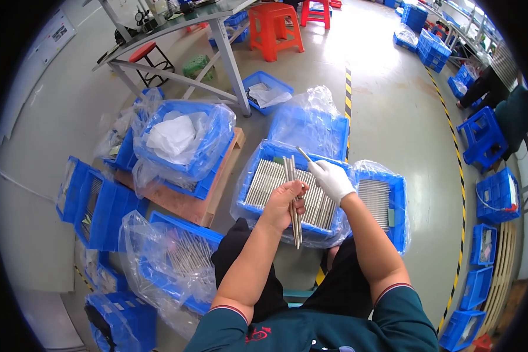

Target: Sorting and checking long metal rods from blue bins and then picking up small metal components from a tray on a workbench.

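Wrapped around several thin metal rods, my bare left hand holds them over a blue crate. My right hand, in a white glove, grips a single metal rod that points up and to the left. Under both hands, the plastic-lined blue crate holds rows of similar silver rods lying side by side. To its right stands another blue crate, also with rods in it. A third lined crate of rods lies left of my legs.
Stacked blue crates with plastic and white cloth stand on a wooden pallet at the left. Behind the rod crate is a plastic-covered blue crate. A workbench and red stools stand farther off; another person is at the right.
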`<state>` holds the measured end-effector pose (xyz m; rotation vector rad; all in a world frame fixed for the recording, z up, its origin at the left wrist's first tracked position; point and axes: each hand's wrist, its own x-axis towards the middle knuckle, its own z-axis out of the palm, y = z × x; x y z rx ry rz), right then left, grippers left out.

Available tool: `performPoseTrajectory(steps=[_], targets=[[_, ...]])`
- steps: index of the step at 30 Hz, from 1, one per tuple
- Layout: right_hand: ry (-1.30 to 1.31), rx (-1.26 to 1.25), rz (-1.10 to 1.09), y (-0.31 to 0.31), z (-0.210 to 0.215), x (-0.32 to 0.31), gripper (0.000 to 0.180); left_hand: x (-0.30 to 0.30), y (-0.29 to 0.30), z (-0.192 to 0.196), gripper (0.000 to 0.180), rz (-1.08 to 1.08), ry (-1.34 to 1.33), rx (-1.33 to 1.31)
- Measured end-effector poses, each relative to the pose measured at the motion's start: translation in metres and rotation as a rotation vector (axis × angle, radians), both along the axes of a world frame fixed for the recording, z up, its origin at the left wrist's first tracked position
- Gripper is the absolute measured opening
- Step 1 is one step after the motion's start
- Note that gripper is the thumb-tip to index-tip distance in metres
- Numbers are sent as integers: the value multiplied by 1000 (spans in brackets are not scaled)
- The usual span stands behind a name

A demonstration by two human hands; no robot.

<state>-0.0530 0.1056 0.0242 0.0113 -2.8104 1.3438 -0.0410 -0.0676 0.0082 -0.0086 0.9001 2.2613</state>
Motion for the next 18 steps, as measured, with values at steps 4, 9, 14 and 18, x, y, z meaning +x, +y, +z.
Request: performPoseTrajectory(steps=[4, 9, 14, 18], targets=[[-397, -605, 33, -6, 26, 19, 35, -13, -10, -2, 29, 299, -42, 9], [-480, -729, 150, -17, 37, 35, 46, -20, -13, -3, 31, 372, -37, 145], [-476, -662, 111, -26, 36, 32, 51, -13, -7, -1, 30, 340, -63, 115], [-396, -599, 46, -34, 43, 30, 55, -2, 6, 0, 24, 289, -78, -135]])
